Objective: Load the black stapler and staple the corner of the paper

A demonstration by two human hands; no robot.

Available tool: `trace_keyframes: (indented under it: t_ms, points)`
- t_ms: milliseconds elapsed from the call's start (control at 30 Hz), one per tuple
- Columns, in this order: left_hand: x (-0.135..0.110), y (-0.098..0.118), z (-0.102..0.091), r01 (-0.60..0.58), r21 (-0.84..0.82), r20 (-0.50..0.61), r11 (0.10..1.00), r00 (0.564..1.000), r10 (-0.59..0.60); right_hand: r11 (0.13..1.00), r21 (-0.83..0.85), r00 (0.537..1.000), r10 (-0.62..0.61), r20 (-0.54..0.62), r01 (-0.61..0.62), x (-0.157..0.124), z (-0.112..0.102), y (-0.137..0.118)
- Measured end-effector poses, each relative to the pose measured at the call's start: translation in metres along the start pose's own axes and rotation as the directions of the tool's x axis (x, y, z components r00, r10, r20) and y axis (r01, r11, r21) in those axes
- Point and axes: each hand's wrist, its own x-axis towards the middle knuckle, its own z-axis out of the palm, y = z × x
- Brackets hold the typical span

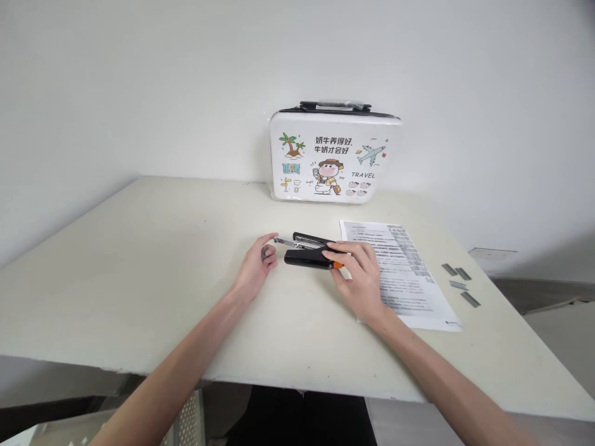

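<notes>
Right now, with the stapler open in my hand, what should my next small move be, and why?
Perhaps bring the small grey piece at your left hand's curled fingers to the metal track. Your right hand holds the stapler open, and your left index finger is at the track's end. The piece may be staples, but it's too small to be sure.

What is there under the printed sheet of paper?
The printed sheet lies on the table, which shows around its edges. Anything else beneath is covered; the right hand also hides part of the sheet.
</notes>
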Motion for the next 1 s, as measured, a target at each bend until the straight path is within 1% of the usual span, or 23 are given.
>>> trace_keyframes:
  t_ms: [67,100,133,200,300,367,467,533,600,667,733,867,933,1000]
  points:
    - [-0.005,0.000,-0.001,-0.116,0.215,0.015,0.970,0.993,0.115,1.000,0.004,1.000,0.014,-0.003,-0.014,0.001,0.000,0.002]
    - [-0.008,0.000,-0.001,-0.152,0.296,0.037,0.943,0.988,0.148,1.000,0.002,1.000,0.026,-0.007,-0.026,0.001,0.000,0.002]
    - [-0.010,-0.001,0.000,-0.172,0.348,0.068,0.921,0.985,0.158,0.999,0.002,0.999,0.041,-0.010,-0.041,0.001,0.000,0.003]
    - [-0.013,-0.002,0.001,-0.185,0.379,0.154,0.907,0.979,0.135,0.997,0.010,0.997,0.075,-0.009,-0.075,0.002,0.000,0.003]
    - [-0.015,-0.004,0.005,-0.182,0.369,0.283,0.912,0.956,0.076,0.992,0.040,0.993,0.121,-0.010,-0.121,0.005,0.000,0.003]
    - [-0.016,-0.005,0.007,-0.166,0.358,0.312,0.919,0.949,0.050,0.987,0.073,0.989,0.144,-0.021,-0.143,0.007,0.001,0.003]
    - [-0.014,-0.005,0.008,-0.136,0.288,0.262,0.948,0.963,0.059,0.974,0.120,0.980,0.198,-0.025,-0.194,0.010,0.002,0.006]
    - [-0.011,-0.005,0.007,-0.107,0.179,0.195,0.978,0.978,0.071,0.955,0.140,0.964,0.266,-0.004,-0.263,0.013,0.005,0.011]
    - [-0.008,-0.004,0.006,-0.058,0.040,0.132,0.998,0.990,0.053,0.923,0.163,0.937,0.349,0.034,-0.350,0.015,0.010,0.018]
    - [-0.005,-0.002,0.004,-0.006,-0.075,0.096,0.997,0.995,0.013,0.876,0.194,0.897,0.431,0.092,-0.441,0.020,0.019,0.027]
    - [-0.004,-0.001,0.003,0.032,-0.139,0.089,0.990,0.996,-0.020,0.821,0.224,0.851,0.500,0.160,-0.524,0.028,0.033,0.037]
    - [-0.002,0.001,-0.001,0.084,-0.214,0.106,0.973,0.992,-0.062,0.720,0.266,0.766,0.584,0.269,-0.642,0.052,0.073,0.050]
    - [0.000,0.001,-0.004,0.103,-0.253,0.111,0.962,0.991,-0.077,0.692,0.276,0.742,0.589,0.320,-0.667,0.065,0.096,0.051]
    - [0.003,0.000,-0.007,0.121,-0.297,0.111,0.947,0.990,-0.091,0.692,0.279,0.740,0.568,0.360,-0.666,0.076,0.118,0.050]
